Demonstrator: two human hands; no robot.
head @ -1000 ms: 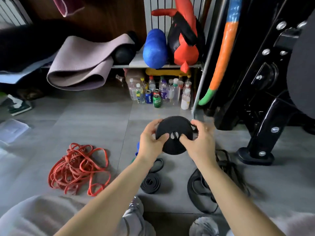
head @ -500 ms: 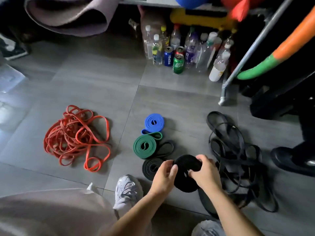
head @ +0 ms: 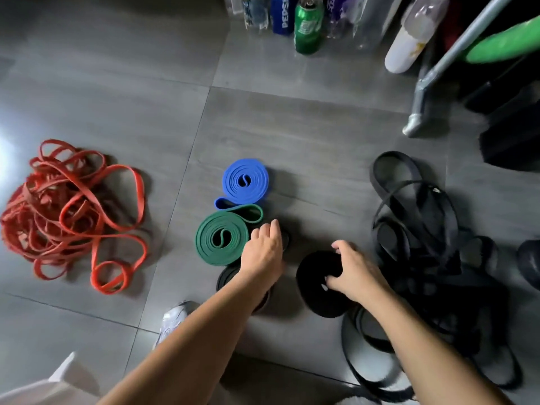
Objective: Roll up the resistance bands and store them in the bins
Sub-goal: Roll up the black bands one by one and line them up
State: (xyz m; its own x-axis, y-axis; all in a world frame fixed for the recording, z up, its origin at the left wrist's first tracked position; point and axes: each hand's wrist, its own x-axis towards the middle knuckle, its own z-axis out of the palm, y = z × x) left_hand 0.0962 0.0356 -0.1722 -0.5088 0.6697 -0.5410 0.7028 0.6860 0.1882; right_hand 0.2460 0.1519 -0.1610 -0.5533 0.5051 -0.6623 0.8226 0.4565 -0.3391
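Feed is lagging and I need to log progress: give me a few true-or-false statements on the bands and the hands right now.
1. The right hand grips a rolled black band. True.
2. The red bands are rolled up. False: they lie in a loose tangle on the floor.
3. The blue roll lies beyond the green roll, farther from the person. True.
4. The left hand lifts the blue roll. False: it hovers open at the green roll's right edge, gripping nothing.
5. All black bands are rolled. False: a loose black pile lies to the right.
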